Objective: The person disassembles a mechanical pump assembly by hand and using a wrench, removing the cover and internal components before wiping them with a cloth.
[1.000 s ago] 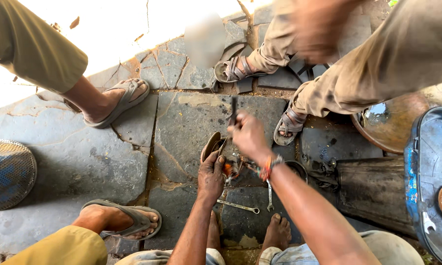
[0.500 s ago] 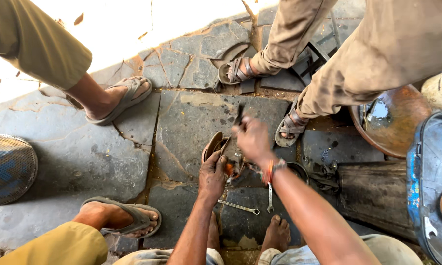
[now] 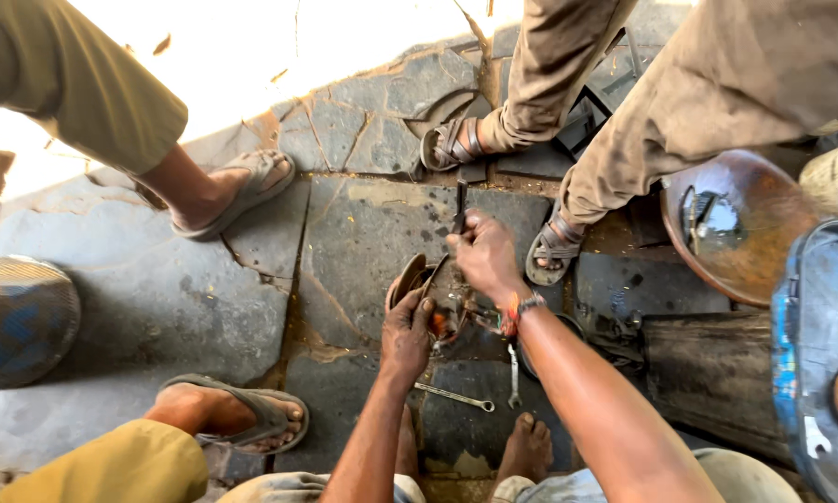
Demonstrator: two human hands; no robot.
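Two wrenches (image 3: 454,398) lie on the stone floor (image 3: 251,307) at 6 o'clock, just above the person's bare feet. The left hand (image 3: 407,333) clamps down on a small greasy metal part (image 3: 442,321) at centre. Just past it, toward 1 o'clock, the right hand (image 3: 486,256) grips a dark tool (image 3: 459,207) whose tip meets the part. Beyond, at 12 o'clock, a bystander's sandalled feet (image 3: 554,247) stand, with a rusty bowl (image 3: 745,228) at 3 o'clock.

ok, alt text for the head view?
Seen from above, the right hand grips a dark tool over a rusty metal part that the left hand steadies on stone paving; two wrenches lie nearby, other people's sandalled feet around.
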